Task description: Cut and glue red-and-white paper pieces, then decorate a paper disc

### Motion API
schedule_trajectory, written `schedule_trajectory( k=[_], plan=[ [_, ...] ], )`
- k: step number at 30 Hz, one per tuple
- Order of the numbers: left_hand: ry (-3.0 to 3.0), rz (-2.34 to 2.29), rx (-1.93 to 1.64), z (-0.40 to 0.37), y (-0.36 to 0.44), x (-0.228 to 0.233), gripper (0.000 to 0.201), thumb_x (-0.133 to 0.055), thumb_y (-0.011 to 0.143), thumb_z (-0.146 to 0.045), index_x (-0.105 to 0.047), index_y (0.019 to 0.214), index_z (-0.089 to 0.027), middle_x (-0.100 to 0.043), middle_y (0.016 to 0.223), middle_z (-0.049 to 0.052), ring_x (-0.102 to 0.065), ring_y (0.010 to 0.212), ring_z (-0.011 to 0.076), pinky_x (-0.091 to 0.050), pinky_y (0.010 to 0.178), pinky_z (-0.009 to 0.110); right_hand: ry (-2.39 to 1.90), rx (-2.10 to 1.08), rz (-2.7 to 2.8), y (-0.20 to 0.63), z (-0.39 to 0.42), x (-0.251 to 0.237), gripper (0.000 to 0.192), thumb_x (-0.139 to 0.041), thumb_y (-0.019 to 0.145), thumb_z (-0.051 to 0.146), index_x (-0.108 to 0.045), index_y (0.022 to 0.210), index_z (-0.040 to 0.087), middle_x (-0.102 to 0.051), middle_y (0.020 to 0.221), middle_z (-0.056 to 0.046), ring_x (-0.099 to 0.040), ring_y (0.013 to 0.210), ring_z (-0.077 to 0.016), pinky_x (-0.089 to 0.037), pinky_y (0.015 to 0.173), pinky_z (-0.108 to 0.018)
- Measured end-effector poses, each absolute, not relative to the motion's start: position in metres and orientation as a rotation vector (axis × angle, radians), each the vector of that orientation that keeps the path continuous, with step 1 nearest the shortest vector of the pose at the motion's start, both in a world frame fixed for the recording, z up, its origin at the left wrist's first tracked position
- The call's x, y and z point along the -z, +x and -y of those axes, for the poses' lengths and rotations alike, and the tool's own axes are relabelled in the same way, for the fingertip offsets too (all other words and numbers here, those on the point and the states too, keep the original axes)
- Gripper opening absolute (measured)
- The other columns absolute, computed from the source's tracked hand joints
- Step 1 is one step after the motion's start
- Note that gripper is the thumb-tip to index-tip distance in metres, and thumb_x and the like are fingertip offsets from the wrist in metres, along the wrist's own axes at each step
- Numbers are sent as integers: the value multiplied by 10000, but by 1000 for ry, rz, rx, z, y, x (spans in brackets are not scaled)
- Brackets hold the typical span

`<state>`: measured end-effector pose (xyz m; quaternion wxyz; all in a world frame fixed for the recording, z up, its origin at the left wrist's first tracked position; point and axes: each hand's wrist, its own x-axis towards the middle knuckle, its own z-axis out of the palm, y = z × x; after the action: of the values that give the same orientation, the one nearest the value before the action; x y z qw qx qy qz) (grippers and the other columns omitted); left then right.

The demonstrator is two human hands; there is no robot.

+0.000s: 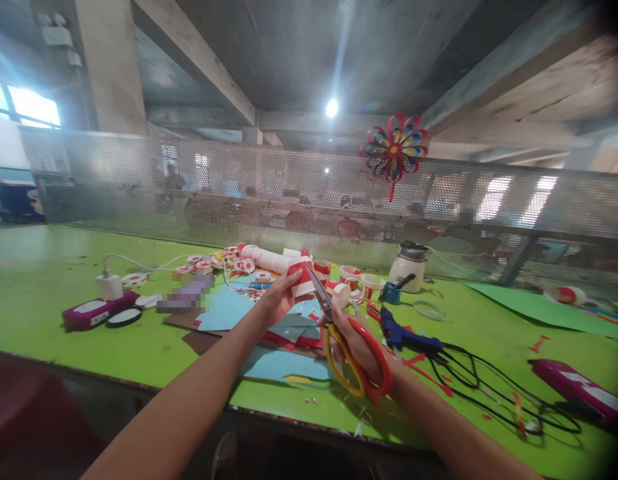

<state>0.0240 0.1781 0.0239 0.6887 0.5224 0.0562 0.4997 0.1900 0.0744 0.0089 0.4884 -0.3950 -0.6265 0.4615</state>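
Note:
In my left hand (279, 291) is a red and white paper cup (303, 283), held above the papers in the middle of the table. My right hand (356, 340) grips a pair of scissors (331, 313) with one red and one yellow handle loop. The scissor blades point up and away from me and meet the cup's right side; whether they cut into it I cannot tell. Beneath my hands lie light blue paper sheets (223, 308) with red and brown sheets. Several cut cup pieces (349, 275) stand just behind my right hand.
A blue glue gun (411, 337) with a looping black cable lies at the right. Behind it stand a pale jug (407, 268) and a blue pot (391, 293). Purple boxes (99, 309) sit at both sides. A perforated metal screen (299, 193) closes the table's back, with a paper flower (393, 150) on it.

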Motion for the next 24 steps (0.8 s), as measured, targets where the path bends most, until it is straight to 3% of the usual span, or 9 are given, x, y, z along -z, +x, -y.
schedule_trajectory(
  k=[7, 16, 24],
  plan=[
    [1165, -160, -1120, -175, 26, -25, 434, -567, 848, -343, -541, 1240, -159, -659, 1138, 144, -624, 1041, 283, -485, 869, 422, -932, -1263, 1436, 190, -72, -14, 494, -412, 852, 648, -593, 860, 189, -404, 424, 90, -364, 358, -61, -323, 394, -179],
    [1137, -129, -1074, -178, 22, -24, 353, -538, 850, -318, -616, 1140, -131, -682, 1078, 135, -632, 991, 271, -475, 865, 424, -981, -1107, 1498, 188, -65, -15, 460, -396, 878, 609, -579, 865, 187, -392, 463, 90, -351, 378, -67, -282, 387, -191],
    [1070, -88, -1072, -180, 20, -25, 351, -497, 842, -296, -609, 1114, -104, -674, 1098, 161, -623, 1015, 289, -454, 890, 453, -956, -1191, 1455, 187, -64, -20, 446, -388, 884, 602, -559, 835, 193, -388, 456, 90, -338, 389, -68, -284, 410, -193]
  ],
)
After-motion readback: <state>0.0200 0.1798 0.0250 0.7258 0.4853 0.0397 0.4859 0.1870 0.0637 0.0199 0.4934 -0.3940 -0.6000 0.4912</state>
